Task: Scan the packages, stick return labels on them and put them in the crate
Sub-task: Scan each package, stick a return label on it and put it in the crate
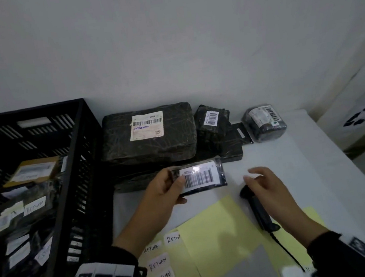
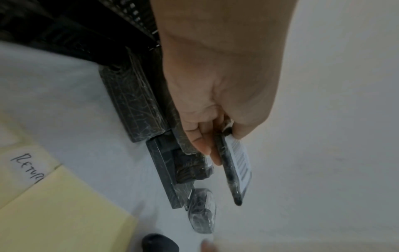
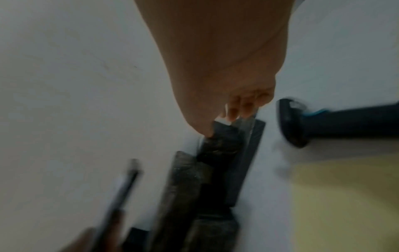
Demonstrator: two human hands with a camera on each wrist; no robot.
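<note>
My left hand (image 1: pixel 161 194) pinches a flat black packet (image 1: pixel 201 175) by its left end, thumb on top beside the white barcode label (image 1: pixel 199 177), fingers underneath; in the left wrist view the packet (image 2: pixel 232 172) shows edge-on, lifted clear of the table (image 1: pixel 295 158); my right hand (image 1: pixel 269 187) hovers with fingers loosely spread, gripping nothing, just above the head of the black scanner (image 1: pixel 258 209); I cannot tell whether a fingertip touches it; the scanner lies on its side across a yellow sheet (image 1: pixel 217 236), cord trailing toward me; open white tabletop lies between the packet and my right hand, and more stretches to the right as far as the table's edge; just behind the packet sits a stack of dark wrapped packages, the big parcel (image 1: pixel 148 135) on top with a white label, a small one (image 1: pixel 211 120) beside it, and a round clear-wrapped one (image 1: pixel 265 122) apart on the right; the stack touches the wall side of the table; the black crate (image 1: pixel 84 174) stands hard against the stack's left, its near wall close to my left wrist; it already contains labelled packages; handwritten RETURN labels (image 1: pixel 158 263) sit on yellow backing near my left forearm.
</note>
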